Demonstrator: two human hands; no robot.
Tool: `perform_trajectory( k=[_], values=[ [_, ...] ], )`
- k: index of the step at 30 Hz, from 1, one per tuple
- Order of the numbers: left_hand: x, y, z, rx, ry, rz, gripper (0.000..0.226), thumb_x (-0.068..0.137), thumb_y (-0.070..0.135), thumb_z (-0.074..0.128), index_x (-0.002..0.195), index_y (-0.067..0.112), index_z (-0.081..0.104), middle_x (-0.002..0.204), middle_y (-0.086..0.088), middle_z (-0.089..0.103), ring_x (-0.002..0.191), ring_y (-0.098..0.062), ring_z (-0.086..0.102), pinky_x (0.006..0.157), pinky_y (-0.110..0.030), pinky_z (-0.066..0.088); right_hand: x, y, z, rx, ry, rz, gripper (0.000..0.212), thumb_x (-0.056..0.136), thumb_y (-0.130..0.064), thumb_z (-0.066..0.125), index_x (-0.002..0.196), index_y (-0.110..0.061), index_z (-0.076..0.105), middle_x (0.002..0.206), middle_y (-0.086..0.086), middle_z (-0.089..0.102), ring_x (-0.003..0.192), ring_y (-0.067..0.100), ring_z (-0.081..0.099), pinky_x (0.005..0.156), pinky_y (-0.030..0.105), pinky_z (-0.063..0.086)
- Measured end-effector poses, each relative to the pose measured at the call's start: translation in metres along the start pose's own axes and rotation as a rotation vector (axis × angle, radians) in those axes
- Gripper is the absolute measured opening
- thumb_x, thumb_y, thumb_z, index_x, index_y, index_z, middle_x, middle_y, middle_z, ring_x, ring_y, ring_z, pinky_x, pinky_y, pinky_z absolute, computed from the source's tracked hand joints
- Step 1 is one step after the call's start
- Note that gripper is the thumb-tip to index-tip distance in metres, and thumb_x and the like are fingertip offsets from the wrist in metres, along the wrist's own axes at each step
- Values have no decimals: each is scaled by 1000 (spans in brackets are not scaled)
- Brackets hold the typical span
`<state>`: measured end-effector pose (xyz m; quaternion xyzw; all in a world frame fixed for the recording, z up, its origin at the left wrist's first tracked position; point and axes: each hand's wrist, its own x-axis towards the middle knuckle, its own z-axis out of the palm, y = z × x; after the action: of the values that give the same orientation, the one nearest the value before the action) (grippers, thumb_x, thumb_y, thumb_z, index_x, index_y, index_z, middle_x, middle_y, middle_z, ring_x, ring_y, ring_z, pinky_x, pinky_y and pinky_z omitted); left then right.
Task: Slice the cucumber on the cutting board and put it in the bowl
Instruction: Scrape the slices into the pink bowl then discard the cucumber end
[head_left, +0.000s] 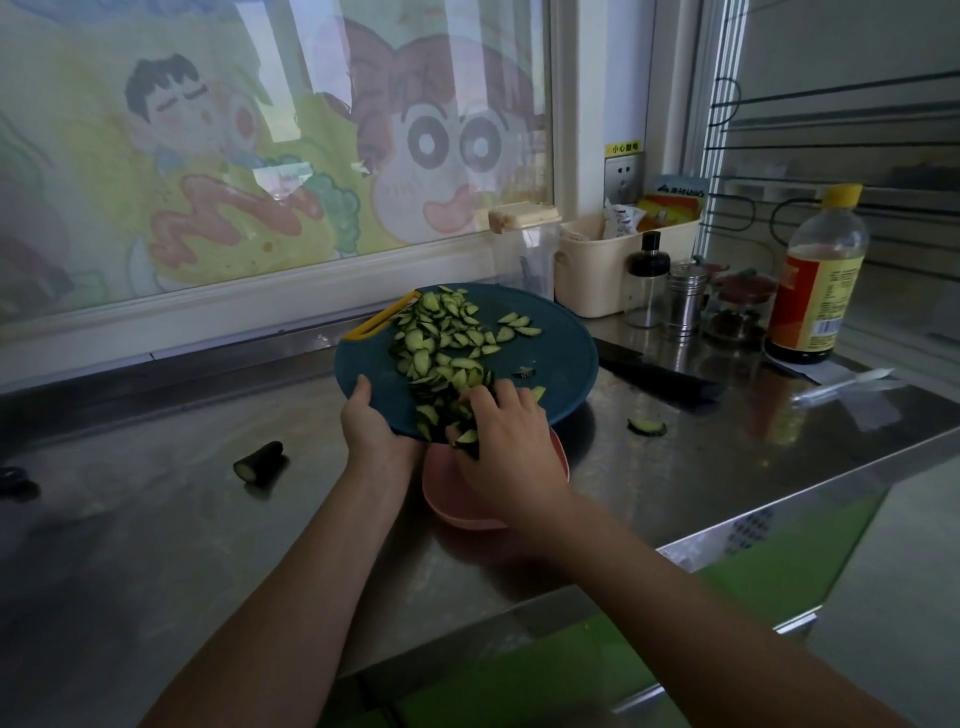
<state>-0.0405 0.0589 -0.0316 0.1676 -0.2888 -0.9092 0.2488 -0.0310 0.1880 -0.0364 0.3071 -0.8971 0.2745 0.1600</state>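
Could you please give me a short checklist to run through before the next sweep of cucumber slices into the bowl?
1. Board over bowl: ok; the teal cutting board has its near edge above the pink bowl.
2. Board grip: ok; the left hand holds the near rim, thumb on top.
3. Sweeping hand: ok; the right hand grips cucumber slices at that edge.
4. Knife clear: ok; the knife lies on the steel counter, right of the board.
5. Nothing stray: not ok; a stray slice and a cucumber end lie on the counter.
6. Room in bowl: cannot tell; the hands hide its inside.
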Motion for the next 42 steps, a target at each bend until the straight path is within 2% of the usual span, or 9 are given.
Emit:
perform_trajectory(
  k=[5, 9, 17, 21, 26, 32, 35, 38, 42],
  values=[
    [2, 4, 0, -29, 2, -27, 40, 101, 39, 34, 109, 9, 59, 96, -14, 65, 88, -32, 61, 68, -43, 49, -7, 2, -5, 28, -30, -63, 39, 88, -32, 57, 122, -17, 47, 116, 2, 41, 108, 20, 37, 92, 31, 35],
    [7, 6, -1, -69, -5, -29, 45, 100, 39, 36, 130, 8, 51, 112, -17, 62, 99, -35, 59, 73, -46, 50, -9, 7, -9, 18, -38, -88, 37, 85, -30, 62, 118, -17, 49, 113, 2, 43, 104, 20, 39, 87, 29, 36],
    [15, 8, -4, -96, 12, -15, 44, 100, 38, 38, 132, 11, 50, 121, -16, 59, 103, -36, 58, 90, -52, 47, -7, 15, -26, 5, -163, -97, 25, 85, -23, 59, 107, -12, 55, 103, 7, 57, 97, 26, 53, 79, 36, 45],
    [14, 8, -3, -75, 20, 3, 44, 100, 37, 38, 132, 11, 51, 121, -15, 60, 101, -34, 59, 73, -47, 50, 4, 20, -38, -125, -337, -109, 22, 89, -29, 56, 105, -14, 53, 104, 5, 61, 98, 26, 57, 76, 35, 46],
    [8, 9, 2, -80, 3, -11, 38, 101, 36, 37, 124, 11, 53, 101, -13, 63, 89, -32, 60, 65, -44, 47, 22, 18, -60, -196, -469, -154, 34, 86, -20, 65, 118, -15, 55, 111, 3, 60, 104, 23, 56, 75, 28, 42],
    [8, 11, 1, -64, -31, -37, 42, 101, 37, 36, 130, 10, 50, 109, -14, 61, 97, -34, 59, 77, -48, 49, 60, 24, -80, -7, -406, -153, 18, 83, -23, 69, 99, -15, 67, 85, -7, 61, 80, 9, 55, 69, 20, 45],
    [8, 12, 2, -47, -27, -20, 41, 101, 36, 35, 128, 10, 52, 104, -13, 64, 91, -32, 60, 68, -43, 49, 102, 46, -78, 53, -222, -89, 25, 95, -25, 53, 113, -12, 63, 113, 5, 65, 98, 15, 58, 85, 23, 42],
    [10, 14, -1, -20, -46, -30, 45, 101, 37, 34, 131, 8, 52, 112, -14, 64, 96, -32, 61, 72, -42, 49, 135, 68, -66, 36, -245, -45, 41, 99, -27, 43, 139, -15, 44, 143, 7, 43, 129, 21, 41, 102, 25, 30],
    [12, 17, -5, 5, -72, -5, 42, 101, 38, 34, 120, 10, 58, 102, -11, 71, 90, -28, 65, 69, -38, 51, 148, 78, -42, 30, -268, -77, 45, 100, -31, 41, 141, -13, 42, 148, 8, 36, 137, 20, 30, 110, 25, 19]
  ],
)
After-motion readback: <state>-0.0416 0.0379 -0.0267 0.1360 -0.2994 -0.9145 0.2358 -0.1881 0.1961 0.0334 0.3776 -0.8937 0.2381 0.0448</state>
